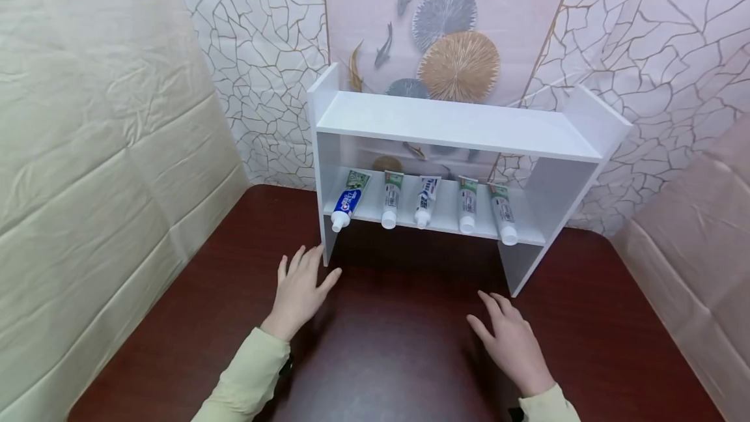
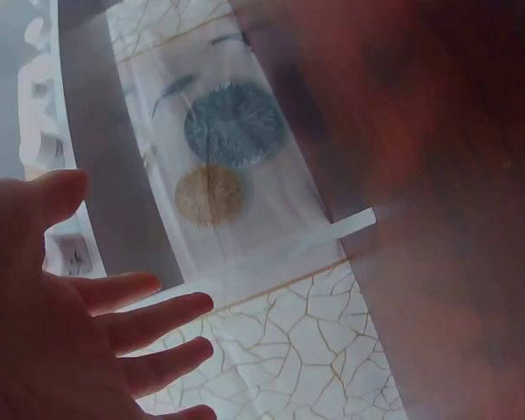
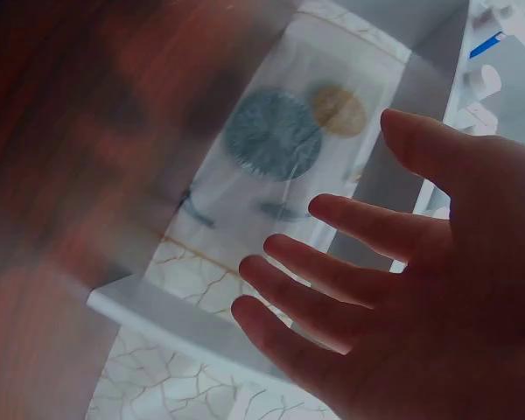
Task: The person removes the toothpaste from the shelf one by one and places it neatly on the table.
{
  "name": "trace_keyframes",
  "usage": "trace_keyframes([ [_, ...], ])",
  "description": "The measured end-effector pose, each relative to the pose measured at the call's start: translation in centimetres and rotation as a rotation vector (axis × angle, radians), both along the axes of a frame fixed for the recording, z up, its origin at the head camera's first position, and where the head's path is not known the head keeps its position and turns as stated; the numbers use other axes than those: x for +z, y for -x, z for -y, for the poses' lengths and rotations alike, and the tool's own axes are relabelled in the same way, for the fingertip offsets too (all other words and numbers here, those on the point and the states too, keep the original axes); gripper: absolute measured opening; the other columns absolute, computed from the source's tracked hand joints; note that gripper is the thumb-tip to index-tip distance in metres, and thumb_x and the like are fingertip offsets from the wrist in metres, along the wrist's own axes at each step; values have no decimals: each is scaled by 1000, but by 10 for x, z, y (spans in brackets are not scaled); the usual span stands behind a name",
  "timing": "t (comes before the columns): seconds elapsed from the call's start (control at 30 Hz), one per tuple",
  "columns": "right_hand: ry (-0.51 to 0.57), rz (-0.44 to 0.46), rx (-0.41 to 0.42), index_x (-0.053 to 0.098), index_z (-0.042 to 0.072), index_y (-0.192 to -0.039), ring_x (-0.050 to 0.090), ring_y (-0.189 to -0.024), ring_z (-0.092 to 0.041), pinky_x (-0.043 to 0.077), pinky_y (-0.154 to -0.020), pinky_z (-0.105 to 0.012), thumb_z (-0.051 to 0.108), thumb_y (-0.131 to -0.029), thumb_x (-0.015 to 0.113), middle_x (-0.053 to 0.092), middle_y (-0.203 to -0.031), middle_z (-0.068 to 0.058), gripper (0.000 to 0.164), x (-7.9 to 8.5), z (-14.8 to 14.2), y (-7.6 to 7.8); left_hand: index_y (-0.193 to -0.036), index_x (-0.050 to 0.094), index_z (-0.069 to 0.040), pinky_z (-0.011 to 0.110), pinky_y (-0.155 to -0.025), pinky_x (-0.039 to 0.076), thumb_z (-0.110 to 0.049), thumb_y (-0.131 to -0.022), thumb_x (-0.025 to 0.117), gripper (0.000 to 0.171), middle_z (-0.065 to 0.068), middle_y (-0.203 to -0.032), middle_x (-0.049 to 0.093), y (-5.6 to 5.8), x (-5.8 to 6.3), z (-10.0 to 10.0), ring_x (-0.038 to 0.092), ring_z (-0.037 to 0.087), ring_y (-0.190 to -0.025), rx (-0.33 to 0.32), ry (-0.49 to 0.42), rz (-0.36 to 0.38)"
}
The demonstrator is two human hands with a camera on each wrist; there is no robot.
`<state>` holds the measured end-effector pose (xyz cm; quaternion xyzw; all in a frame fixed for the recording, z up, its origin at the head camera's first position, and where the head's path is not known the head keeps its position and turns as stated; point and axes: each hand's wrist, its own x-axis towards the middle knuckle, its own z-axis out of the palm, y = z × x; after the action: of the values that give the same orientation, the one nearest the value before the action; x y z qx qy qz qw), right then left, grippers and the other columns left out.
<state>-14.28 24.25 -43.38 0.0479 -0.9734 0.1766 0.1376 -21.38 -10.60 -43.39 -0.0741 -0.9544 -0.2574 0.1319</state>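
Over the dark table, my left hand spreads its fingers near the foot of the left side panel of a white shelf unit. My right hand is in front of the right side panel, fingers apart and holding nothing. Several toothpaste tubes lie in a row on the lower shelf, caps toward me: a blue and green tube at the left end, a green and white tube, a white and blue tube, another green-topped tube and a last green and white tube at the right end.
The dark red-brown table carries the shelf unit at its back. Behind it hangs a patterned cloth with fish and round motifs in the middle. A beige quilted cloth borders the left side, and another beige cloth the right.
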Motion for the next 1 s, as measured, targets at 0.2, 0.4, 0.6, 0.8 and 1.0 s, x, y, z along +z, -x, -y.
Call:
trace_keyframes([
  [0.2,17,-25,34,58,-1,-129,59,-108,-43,45,-88,-58,26,-92,64,59,-123,-26,46,11,19,7,-147,39,-6,59,-113,24,-40,-96,57,63,18,-144,49,13,9,3,40,36,-136,42,-124,-30],
  [0.4,33,-62,79,57,5,-133,60,-110,-38,47,-88,-56,25,-92,66,60,-123,-22,47,23,43,14,-153,27,-14,58,-112,28,-36,-99,53,64,13,-151,40,32,13,1,37,35,-138,23,-321,-88],
  [0.6,52,-59,139,53,11,-139,59,-115,-34,47,-89,-55,26,-92,66,60,-127,-17,51,33,70,18,-156,18,-29,56,-111,31,-38,-101,49,64,5,-155,35,49,18,-2,35,30,-139,7,-468,-139],
  [0.8,64,-89,242,49,16,-143,59,-115,-31,47,-92,-52,24,-91,68,60,-129,-13,56,39,100,24,-155,12,-38,56,-111,34,-36,-101,48,65,3,-156,35,68,28,-5,34,26,-143,-33,-590,-171],
  [1.0,70,-97,357,41,16,-148,60,-112,-29,49,-94,-47,22,-91,68,60,-128,-12,63,40,136,41,-154,14,-41,54,-109,37,-36,-101,48,63,5,-153,41,87,24,-9,40,25,-140,-47,-707,-203],
])
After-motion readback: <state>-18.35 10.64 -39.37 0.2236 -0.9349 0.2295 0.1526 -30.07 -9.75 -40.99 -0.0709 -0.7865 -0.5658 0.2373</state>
